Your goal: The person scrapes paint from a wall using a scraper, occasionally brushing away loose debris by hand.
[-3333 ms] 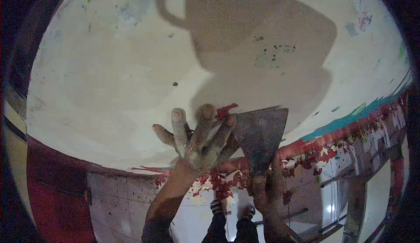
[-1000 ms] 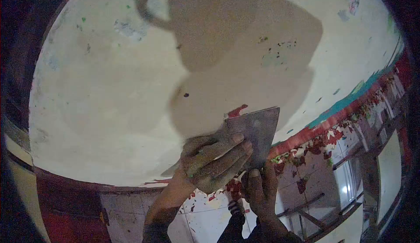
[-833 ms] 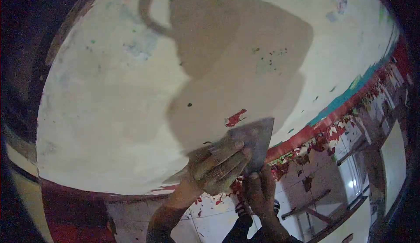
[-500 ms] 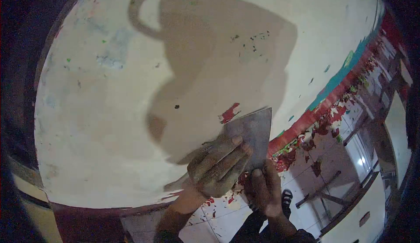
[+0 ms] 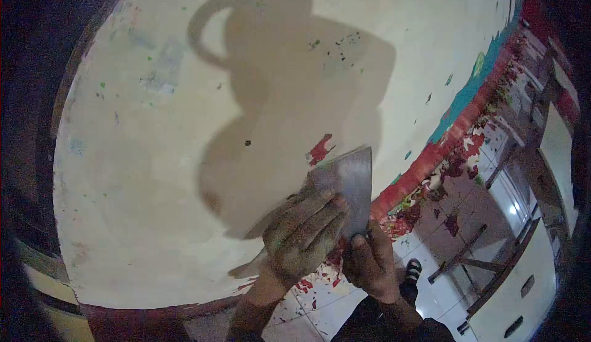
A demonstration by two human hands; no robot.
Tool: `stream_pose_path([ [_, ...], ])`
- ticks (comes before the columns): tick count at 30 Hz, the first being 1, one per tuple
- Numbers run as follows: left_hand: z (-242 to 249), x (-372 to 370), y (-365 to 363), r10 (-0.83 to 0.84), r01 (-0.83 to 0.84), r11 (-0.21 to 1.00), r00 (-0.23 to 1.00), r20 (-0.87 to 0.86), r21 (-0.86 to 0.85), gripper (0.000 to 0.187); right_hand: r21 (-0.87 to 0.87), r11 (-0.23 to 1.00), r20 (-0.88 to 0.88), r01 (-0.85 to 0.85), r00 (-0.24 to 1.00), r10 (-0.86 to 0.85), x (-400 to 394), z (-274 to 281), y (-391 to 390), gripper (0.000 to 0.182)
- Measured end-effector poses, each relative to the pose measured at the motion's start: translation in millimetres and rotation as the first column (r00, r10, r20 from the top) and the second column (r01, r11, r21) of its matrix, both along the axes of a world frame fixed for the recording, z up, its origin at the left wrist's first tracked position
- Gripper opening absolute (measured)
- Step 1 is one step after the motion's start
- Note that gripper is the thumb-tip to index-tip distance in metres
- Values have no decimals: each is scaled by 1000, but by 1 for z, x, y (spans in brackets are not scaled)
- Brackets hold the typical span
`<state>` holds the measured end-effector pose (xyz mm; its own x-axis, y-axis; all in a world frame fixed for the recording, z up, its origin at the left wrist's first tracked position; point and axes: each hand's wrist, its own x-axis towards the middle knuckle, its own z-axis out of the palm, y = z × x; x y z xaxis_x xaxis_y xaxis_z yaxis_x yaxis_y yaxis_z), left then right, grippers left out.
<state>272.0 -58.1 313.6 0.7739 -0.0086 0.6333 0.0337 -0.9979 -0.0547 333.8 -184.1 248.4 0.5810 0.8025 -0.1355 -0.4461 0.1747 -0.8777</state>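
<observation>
A flat grey metal scraper blade (image 5: pixel 356 179) lies against the cream-coloured surface (image 5: pixel 148 188), near its red lower right edge. My left hand (image 5: pixel 305 231) presses on the blade's left part with its fingers close together. At the blade's lower end, my right hand (image 5: pixel 372 259) grips it between thumb and fingers. A red paint patch (image 5: pixel 321 149) shows just above the blade's upper left corner. A small dark spot (image 5: pixel 248 143) lies farther left. A large shadow falls over the middle of the surface.
Teal paint (image 5: pixel 462 105) and a red band (image 5: pixel 425 166) run along the right edge. Red and green flakes (image 5: pixel 452 225) are scattered on the tiled floor (image 5: pixel 425 237). A dark metal frame (image 5: pixel 480 263) and a sandalled foot (image 5: pixel 414 270) are at the lower right.
The view has shifted slightly. The blade and both hands appear a little farther left in view, still together near the red patch. The foot appears farther right.
</observation>
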Motion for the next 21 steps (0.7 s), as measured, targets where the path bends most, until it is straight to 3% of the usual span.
stream_pose_path([
  [3, -10, 0, 7, -31, 33, 999, 996, 85, -15, 22, -8, 1000, -66, -12, 998, 11, -6, -5, -1, 19],
  [6, 14, 6, 6, -47, 47, 998, 999, -15, 44, 20, -9, 1000, -77, 16, 997, -17, -4, 9, 3, 19],
  [8, 1, -3, -1, 13, -13, 1000, 1000, -4, 4, 20, -2, 1000, -39, 26, 999, -26, -8, 10, -2, 19],
  [11, 5, 0, 1, 15, -16, 1000, 1000, -10, -2, 20, -104, 994, -42, -27, 999, 23, -6, 11, 0, 21],
  [14, 10, 4, 0, -25, 26, 999, 999, 24, -34, 20, 4, 1000, -148, -13, 989, 14, -2, 16, 1, 22],
  [18, -1, 3, -2, -4, 6, 1000, 997, 79, -26, 20, -47, 998, -95, -48, 995, 44, -6, 9, -6, 22],
  [21, 7, 5, -5, 51, -51, 998, 999, 11, -32, 21, -22, 1000, -18, -8, 1000, 8, 0, 10, -3, 21],
])
